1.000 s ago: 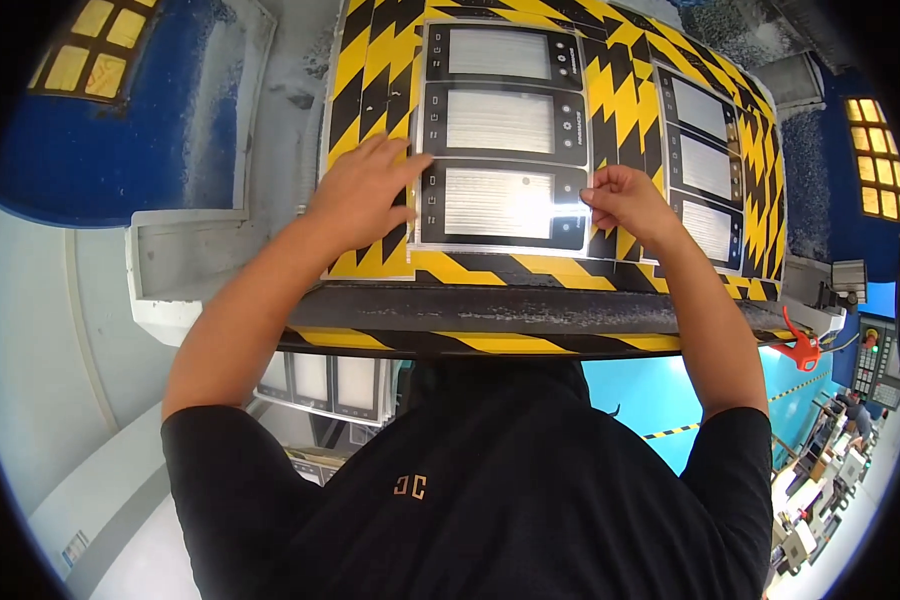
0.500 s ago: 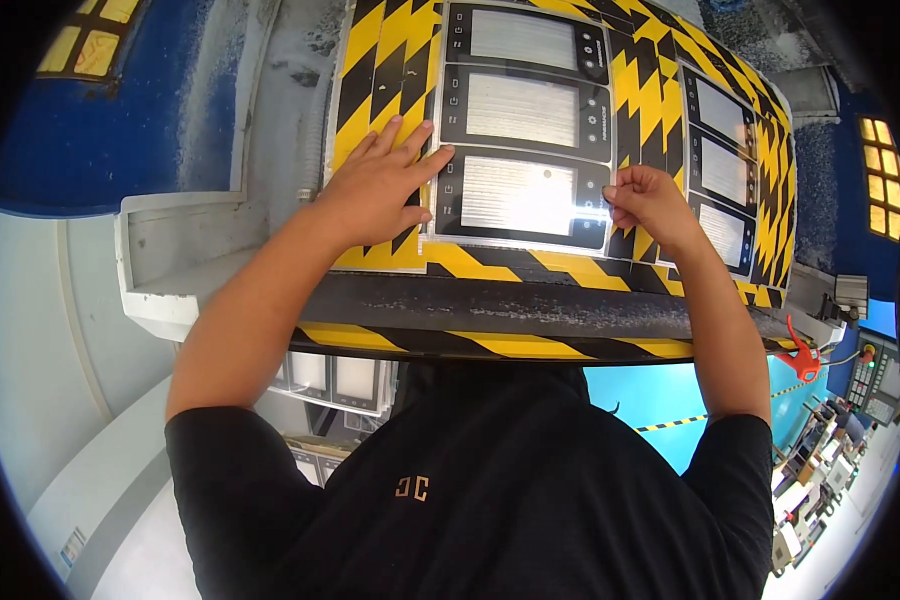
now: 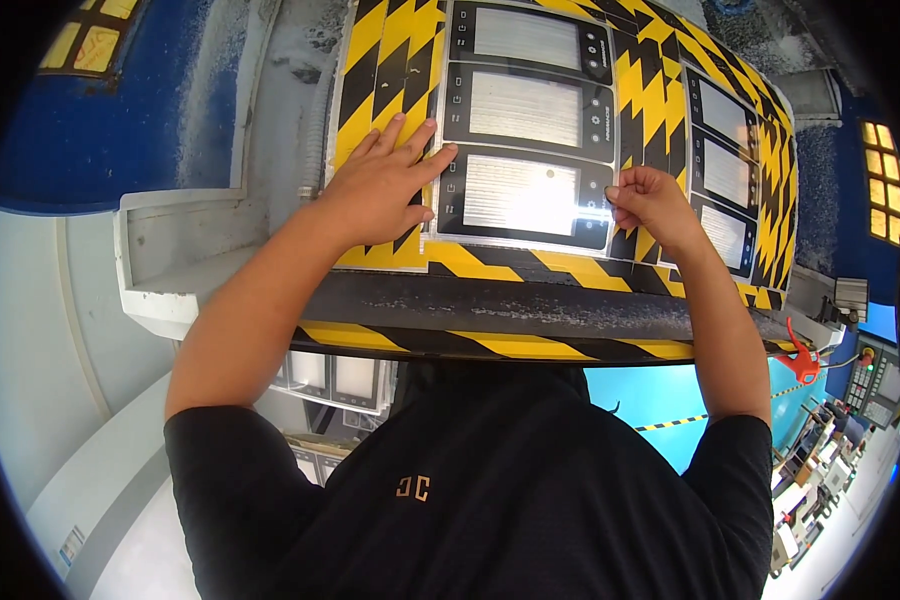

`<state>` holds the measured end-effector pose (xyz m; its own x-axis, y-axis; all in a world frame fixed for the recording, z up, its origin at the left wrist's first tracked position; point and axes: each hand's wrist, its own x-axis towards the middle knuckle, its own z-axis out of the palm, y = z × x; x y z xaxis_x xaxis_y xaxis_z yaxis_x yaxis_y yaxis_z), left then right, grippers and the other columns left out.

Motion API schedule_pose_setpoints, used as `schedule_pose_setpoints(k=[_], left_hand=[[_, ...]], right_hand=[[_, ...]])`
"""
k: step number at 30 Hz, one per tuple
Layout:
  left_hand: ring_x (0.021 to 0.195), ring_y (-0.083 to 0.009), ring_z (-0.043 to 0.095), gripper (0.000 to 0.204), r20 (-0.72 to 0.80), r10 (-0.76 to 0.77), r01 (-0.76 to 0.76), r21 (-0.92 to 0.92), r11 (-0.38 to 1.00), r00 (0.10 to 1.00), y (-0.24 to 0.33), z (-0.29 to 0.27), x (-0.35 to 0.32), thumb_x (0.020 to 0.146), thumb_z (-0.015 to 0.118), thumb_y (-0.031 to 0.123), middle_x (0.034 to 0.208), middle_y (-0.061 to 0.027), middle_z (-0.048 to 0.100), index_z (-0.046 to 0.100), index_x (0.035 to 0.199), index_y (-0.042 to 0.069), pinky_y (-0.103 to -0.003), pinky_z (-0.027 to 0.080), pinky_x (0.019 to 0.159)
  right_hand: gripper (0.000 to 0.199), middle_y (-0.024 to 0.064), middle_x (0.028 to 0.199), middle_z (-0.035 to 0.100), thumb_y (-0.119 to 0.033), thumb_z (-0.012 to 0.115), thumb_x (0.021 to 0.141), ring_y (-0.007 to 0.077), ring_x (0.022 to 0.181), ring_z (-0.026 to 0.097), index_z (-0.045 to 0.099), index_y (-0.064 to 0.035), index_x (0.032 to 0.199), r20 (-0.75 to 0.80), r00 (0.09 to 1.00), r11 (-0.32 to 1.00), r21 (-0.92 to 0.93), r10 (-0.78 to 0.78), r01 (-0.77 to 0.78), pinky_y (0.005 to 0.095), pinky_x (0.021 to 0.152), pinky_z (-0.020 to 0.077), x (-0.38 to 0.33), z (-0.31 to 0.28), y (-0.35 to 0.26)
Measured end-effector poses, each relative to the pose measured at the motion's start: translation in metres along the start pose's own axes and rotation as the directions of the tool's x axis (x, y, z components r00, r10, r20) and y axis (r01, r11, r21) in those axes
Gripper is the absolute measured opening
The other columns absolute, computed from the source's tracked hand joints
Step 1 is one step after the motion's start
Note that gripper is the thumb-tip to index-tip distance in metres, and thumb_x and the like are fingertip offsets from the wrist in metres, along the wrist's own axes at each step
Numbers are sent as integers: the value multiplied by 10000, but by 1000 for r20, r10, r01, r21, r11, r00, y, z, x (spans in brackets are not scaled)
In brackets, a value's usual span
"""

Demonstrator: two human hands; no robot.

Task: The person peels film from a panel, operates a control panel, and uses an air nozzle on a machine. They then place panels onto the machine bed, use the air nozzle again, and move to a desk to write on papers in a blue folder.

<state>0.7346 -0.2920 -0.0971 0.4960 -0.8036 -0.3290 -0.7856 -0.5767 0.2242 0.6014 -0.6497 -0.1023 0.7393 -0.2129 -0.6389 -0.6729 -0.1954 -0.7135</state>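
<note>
A clear sheet with three black-framed panels point(image 3: 523, 173) lies on the bed covered with black and yellow striped tape point(image 3: 490, 264). White icons line the frames, and a bright glare sits on the nearest panel's ribbed window. My left hand point(image 3: 382, 190) rests flat with fingers spread, its palm over the tape and fingertips touching the sheet's left edge. At the right edge of the nearest panel, my right hand point(image 3: 650, 205) is closed, thumb and forefinger pinching that edge. A second set of similar panels point(image 3: 722, 160) lies further right, touched by neither hand.
A dark metal ledge point(image 3: 510, 310) with striped tape runs along the front, close to my body. A red air gun point(image 3: 802, 362) hangs at the right, near a control panel point(image 3: 875, 385). More framed panels point(image 3: 353, 380) stand below the ledge at left. White debris covers the machine's sides.
</note>
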Motion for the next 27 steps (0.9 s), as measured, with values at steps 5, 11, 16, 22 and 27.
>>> schedule_pose_setpoints(k=[5, 11, 16, 22, 27], left_hand=[[1561, -394, 122, 804, -1, -4, 4, 26, 1000, 1000, 1, 2, 0, 903, 736, 329, 1691, -119, 195, 337, 1592, 218, -485, 173, 1259], [1564, -389, 109, 859, 13, -18, 18, 36, 999, 1000, 4, -1, 0, 878, 759, 363, 1694, -122, 183, 317, 1601, 217, -480, 163, 1262], [1564, -381, 115, 1014, 48, -39, 38, 9, 999, 998, 8, -9, 1, 759, 848, 465, 1695, -126, 175, 330, 1595, 218, -484, 158, 1262], [1563, -379, 122, 1045, 67, -68, 69, -8, 998, 995, 12, -15, -1, 703, 885, 461, 1688, -132, 189, 364, 1577, 224, -510, 154, 1258], [1567, -381, 98, 1118, 107, -82, 86, -34, 996, 991, 14, -24, 5, 648, 918, 466, 1696, -143, 144, 346, 1571, 199, -528, 133, 1261]], right_hand=[[135, 24, 782, 676, -137, 714, 960, 102, 658, 647, 661, -24, 1010, -10, 1000, 999, -45, 4, -4, 230, 654, 546, -1, 2, -2], [128, 26, 769, 670, -130, 736, 943, 93, 656, 630, 679, -18, 971, -11, 1000, 1000, -17, 0, 0, 221, 652, 535, -1, 1, -3], [130, 24, 776, 677, -137, 719, 955, 104, 660, 653, 666, -23, 989, -2, 1000, 1000, -30, -3, 3, 233, 649, 552, 2, -2, -2], [140, 24, 731, 653, -116, 750, 925, 101, 629, 635, 657, -12, 919, 9, 1000, 999, 44, -3, 3, 235, 588, 534, 1, -1, 3], [142, 36, 759, 660, -110, 749, 921, 111, 647, 641, 654, -6, 923, 4, 1000, 1000, 10, -12, 12, 241, 598, 542, -2, -1, -1]])
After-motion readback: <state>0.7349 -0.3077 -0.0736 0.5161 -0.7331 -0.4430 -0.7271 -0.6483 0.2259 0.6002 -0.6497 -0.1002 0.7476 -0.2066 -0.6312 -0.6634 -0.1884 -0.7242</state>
